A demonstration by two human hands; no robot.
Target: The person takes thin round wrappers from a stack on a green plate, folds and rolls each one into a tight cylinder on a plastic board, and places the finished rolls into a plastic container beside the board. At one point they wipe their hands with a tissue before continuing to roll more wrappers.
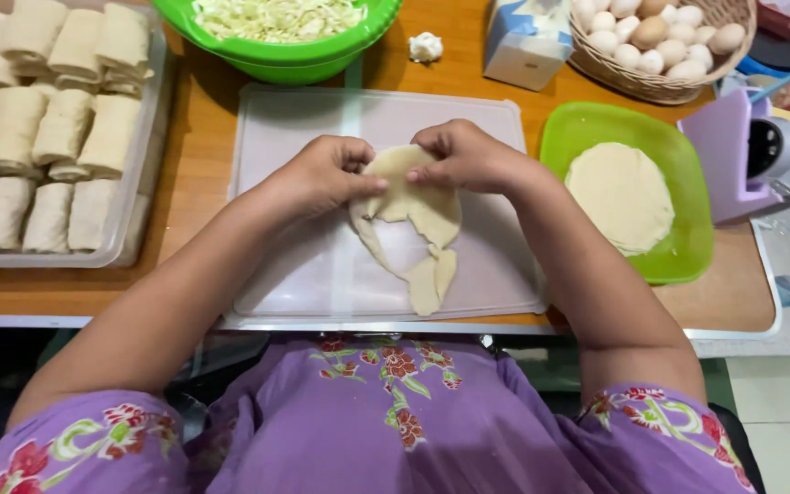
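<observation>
A thin pale wrapper sheet (418, 220) lies on the white cutting board (322, 274), crumpled and partly torn, with a strip trailing toward the board's near edge. My left hand (326, 174) pinches its upper left edge. My right hand (464, 155) pinches its upper right edge. Both hands meet over the middle of the board, fingers curled onto the sheet.
A clear tray of several rolled wraps (48, 128) stands at the left. A green bowl of shredded cabbage (276, 32) sits behind the board. At right are a green plate with stacked round wrappers (624, 197), a basket of eggs (660, 41), a tissue box (528, 41) and a purple device (742, 151).
</observation>
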